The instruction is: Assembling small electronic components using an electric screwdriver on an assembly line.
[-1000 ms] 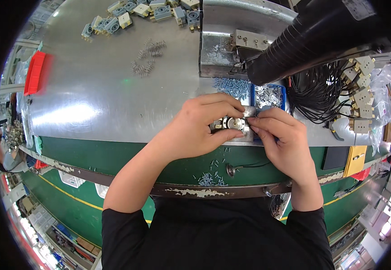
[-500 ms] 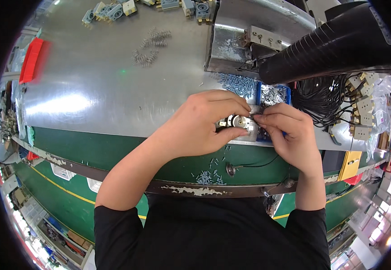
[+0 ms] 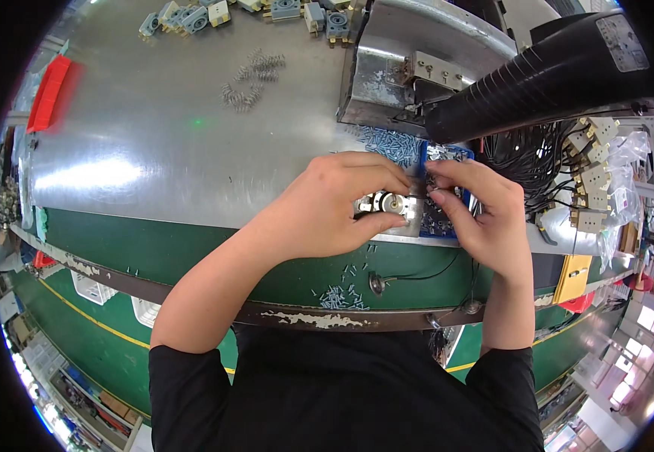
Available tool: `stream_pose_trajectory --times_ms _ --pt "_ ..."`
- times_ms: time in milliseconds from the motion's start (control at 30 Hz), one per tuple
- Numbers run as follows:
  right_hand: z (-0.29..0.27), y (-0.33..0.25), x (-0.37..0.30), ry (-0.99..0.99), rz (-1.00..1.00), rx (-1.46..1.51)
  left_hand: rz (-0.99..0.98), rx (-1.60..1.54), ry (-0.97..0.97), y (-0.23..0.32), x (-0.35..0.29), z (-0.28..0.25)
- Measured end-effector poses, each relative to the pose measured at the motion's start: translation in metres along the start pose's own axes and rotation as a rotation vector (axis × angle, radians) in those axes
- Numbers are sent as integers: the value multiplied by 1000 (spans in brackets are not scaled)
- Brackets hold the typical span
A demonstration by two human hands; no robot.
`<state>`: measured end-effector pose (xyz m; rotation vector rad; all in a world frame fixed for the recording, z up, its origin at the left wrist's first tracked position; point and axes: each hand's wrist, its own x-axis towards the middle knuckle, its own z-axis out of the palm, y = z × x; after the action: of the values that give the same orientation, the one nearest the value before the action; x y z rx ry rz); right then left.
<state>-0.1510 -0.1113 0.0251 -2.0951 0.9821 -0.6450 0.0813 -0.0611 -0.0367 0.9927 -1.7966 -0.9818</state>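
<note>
My left hand [image 3: 334, 200] curls round a small round part [image 3: 390, 203], silver with a black and white rim, with the thumb on its near side and the fingers on its far side. The part rests near the front edge of the metal worktop. Just to its right is a blue tray [image 3: 424, 154] of small metal pieces. Over that tray my right hand [image 3: 485, 207] has its thumb and fingertips close together in a pinch; whatever is between them is too small to make out.
Blue-silver screws [image 3: 391, 145] lie beyond my left hand, and more screws [image 3: 340, 297] sit on the green front strip. A thick black machine arm [image 3: 530, 79] leans in from the right. Behind my right hand are black cables [image 3: 519, 162]. Springs [image 3: 248, 83] lie farther left.
My right hand has drawn back from the round part to the blue tray, its fingertips now over the small pieces. My left hand keeps its place round the part. The view shifted slightly.
</note>
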Motion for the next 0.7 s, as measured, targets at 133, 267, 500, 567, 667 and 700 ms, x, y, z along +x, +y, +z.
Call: stream_pose_trajectory --times_ms 133,267,500,567,667,700 --pt "-5 -1 2 -23 -72 -34 20 -6 15 -2 0 1" --pt "-8 -3 7 -80 -167 -83 35 26 30 0 -1 1" --pt "-2 -24 5 -67 77 40 44 13 34 -4 -4 0" --pt "0 -23 6 -81 31 -40 34 8 47 -2 -2 1" --pt "8 -21 8 -92 -12 -124 20 17 52 -3 -4 1" --pt "11 -20 8 -90 -3 -141 24 20 48 -4 -4 2"
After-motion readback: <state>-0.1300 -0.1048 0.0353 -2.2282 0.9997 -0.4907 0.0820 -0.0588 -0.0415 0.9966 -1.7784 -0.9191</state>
